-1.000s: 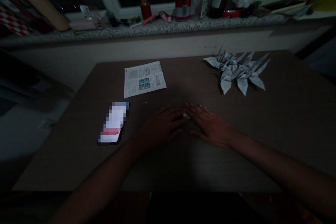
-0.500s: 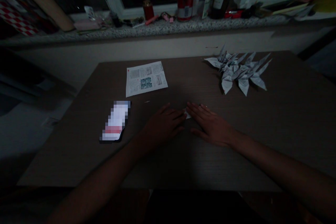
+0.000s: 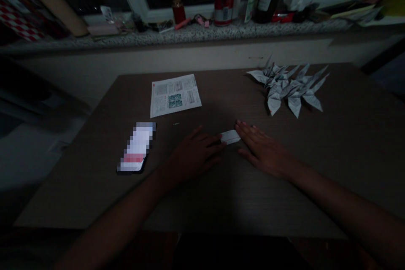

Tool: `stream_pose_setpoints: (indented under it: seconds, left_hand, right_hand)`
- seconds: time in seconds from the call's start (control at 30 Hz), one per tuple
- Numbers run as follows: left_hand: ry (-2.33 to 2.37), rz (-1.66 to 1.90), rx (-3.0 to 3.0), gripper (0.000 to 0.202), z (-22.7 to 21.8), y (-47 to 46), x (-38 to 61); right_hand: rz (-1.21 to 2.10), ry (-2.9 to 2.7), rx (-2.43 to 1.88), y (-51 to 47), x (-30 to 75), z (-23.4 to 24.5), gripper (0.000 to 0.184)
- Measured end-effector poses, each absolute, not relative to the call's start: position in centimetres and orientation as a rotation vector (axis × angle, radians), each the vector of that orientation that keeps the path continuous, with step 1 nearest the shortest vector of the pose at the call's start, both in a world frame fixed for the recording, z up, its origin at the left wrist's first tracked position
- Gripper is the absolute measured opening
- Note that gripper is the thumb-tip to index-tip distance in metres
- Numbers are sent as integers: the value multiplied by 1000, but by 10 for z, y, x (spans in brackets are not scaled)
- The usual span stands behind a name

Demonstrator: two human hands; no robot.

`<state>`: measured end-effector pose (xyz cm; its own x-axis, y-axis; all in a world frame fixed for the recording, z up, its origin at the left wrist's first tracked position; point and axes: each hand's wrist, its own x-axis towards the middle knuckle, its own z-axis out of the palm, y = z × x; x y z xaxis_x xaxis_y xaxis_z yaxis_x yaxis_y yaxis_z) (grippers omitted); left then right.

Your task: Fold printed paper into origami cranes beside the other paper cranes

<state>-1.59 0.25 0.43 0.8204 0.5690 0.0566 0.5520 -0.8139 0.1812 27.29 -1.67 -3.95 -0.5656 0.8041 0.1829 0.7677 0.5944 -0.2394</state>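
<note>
Two bare hands lie flat and palm down on a dark wood-grain bench [image 3: 354,164], neither closed around anything. Between them sits a small folded paper strip [image 3: 230,137]. The left hand [image 3: 193,156] touches its left end with the fingertips [image 3: 220,140], while the right hand [image 3: 262,152] rests just beside its right end. Farther off lie a cluster of folded paper cranes [image 3: 287,90], a printed sheet [image 3: 174,95] and a phone [image 3: 136,147].

The picture is dim and murky, with the left hand [image 3: 194,156] and right hand [image 3: 264,154] deep in shadow and edges bowed by wide-angle distortion.
</note>
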Motion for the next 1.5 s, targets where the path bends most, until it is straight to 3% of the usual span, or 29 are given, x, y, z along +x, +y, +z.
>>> stream_pose_setpoints:
  seconds: [0.3, 0.57, 1.5]
  left_hand:
    - [890, 202, 2810, 40, 8, 4, -13]
    - [880, 324, 2751, 35, 3, 7, -8]
    - [1009, 550, 2640, 19, -13, 17, 1]
  right_hand:
    - [217, -2525, -1245, -17, 272, -31, 74]
    - [212, -2510, -1162, -10, 271, -26, 39]
    - [453, -2267, -1047, -2, 264, -27, 18]
